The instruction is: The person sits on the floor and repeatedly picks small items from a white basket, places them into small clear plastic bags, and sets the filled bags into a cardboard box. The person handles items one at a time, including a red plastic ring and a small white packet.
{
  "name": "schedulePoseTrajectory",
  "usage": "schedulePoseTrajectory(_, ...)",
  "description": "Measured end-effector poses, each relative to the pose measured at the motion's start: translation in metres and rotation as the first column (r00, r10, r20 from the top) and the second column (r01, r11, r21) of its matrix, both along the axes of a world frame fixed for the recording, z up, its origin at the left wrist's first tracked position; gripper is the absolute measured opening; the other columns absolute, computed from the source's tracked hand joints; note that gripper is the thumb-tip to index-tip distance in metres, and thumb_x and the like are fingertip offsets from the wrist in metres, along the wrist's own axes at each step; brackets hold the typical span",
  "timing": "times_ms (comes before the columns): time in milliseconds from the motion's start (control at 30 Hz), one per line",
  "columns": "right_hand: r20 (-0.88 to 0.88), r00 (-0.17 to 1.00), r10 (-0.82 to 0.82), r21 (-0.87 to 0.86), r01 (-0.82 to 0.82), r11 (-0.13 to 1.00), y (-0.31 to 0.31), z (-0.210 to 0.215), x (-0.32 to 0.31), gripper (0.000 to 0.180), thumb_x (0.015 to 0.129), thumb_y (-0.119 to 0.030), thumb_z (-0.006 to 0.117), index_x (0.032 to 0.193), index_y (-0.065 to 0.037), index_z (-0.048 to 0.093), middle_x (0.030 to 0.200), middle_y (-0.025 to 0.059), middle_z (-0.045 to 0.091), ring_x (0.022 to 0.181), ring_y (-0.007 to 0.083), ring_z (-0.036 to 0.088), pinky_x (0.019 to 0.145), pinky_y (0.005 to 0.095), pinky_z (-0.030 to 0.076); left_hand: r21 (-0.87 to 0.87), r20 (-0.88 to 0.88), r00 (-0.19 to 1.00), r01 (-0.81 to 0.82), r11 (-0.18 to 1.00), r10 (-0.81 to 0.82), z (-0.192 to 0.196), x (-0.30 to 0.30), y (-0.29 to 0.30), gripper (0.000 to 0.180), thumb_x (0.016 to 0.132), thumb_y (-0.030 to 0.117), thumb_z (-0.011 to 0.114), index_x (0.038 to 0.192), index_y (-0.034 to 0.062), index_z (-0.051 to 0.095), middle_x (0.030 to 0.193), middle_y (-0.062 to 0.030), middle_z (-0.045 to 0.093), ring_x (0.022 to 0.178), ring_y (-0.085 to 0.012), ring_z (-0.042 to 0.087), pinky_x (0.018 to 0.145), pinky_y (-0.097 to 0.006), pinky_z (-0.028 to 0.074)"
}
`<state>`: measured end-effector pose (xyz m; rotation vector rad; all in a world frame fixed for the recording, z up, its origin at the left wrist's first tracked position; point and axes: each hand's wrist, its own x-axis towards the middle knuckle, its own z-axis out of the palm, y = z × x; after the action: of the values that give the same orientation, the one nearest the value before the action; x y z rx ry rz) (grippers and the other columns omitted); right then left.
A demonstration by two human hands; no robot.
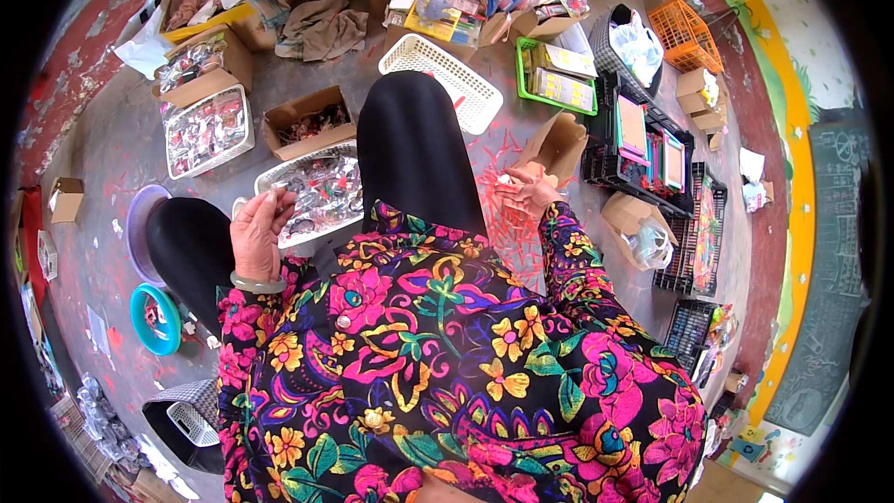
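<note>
My left hand (258, 235) is raised beside a white plastic basket (279, 240). Its thumb and fingertips are pressed together, and whatever they pinch is too small to make out. Small clear-wrapped pieces (321, 194) in dark, red and white fill that basket. On the other side of my raised knee, my right hand (531, 194) hovers over thin red strips (512, 242) strewn on the floor. Its fingers are loosely apart, with a small pale spot at their tips that I cannot identify. An opened cardboard box (562, 144) stands just beyond this hand.
Ahead are an empty-looking cream basket (484, 98), a cardboard box (307, 121) and another filled white basket (209, 135). Black crates (684, 196), a green basket (559, 107) and a box with a plastic bag (633, 224) line the right. A teal basin (155, 319) sits at left.
</note>
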<state>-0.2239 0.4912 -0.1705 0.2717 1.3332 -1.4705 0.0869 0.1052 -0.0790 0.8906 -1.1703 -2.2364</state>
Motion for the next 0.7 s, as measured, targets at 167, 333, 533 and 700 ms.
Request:
schedulePoseTrajectory(167,0.000,1.000,0.004,0.059,-0.004,0.998,0.014,-0.027,-0.005,0.050,0.083,-0.003,0.050,0.130,-0.005,0.035,0.110,0.0159,0.058,0.101,0.0266,0.059,0.080,0.0327,0.048,0.000,0.001,1.000,0.001,1.000,-0.001,0.001,-0.001,0.001,0.019,0.089,0.010,0.053,0.098,-0.0053,0.059,0.091,-0.0132,0.063,0.087,-0.0204,0.062,0.078,-0.029,0.051)
schedulePoseTrajectory(333,-0.024,0.998,0.051,0.293,-0.042,0.955,0.016,-0.032,0.002,0.053,0.086,-0.041,0.054,0.126,-0.007,0.042,0.108,0.0134,0.061,0.094,0.0266,0.062,0.078,0.0354,0.048,0.001,-0.007,1.000,-0.002,1.000,0.002,0.000,0.000,0.001,0.019,0.089,0.010,0.053,0.098,-0.0052,0.059,0.091,-0.0124,0.063,0.087,-0.0203,0.062,0.078,-0.029,0.051)
schedulePoseTrajectory(533,0.012,0.986,-0.165,0.071,0.163,0.984,0.024,-0.033,0.007,0.048,0.090,-0.043,0.045,0.127,-0.012,0.041,0.115,0.0185,0.055,0.097,0.0306,0.060,0.075,0.0357,0.049,0.000,0.011,1.000,-0.013,1.000,0.013,0.002,0.001,0.002,0.018,0.089,0.010,0.054,0.097,-0.0048,0.060,0.092,-0.0120,0.063,0.087,-0.0202,0.062,0.078,-0.029,0.051)
schedulePoseTrajectory(700,0.028,0.987,-0.161,0.205,0.152,0.967,0.056,-0.040,0.002,0.048,0.091,-0.044,0.042,0.128,-0.013,0.039,0.116,0.0188,0.054,0.099,0.0302,0.059,0.076,0.0351,0.049,0.010,0.027,1.000,-0.012,1.000,0.012,-0.002,-0.001,0.002,0.018,0.089,0.010,0.053,0.097,-0.0045,0.060,0.091,-0.0116,0.063,0.086,-0.0195,0.062,0.077,-0.028,0.051)
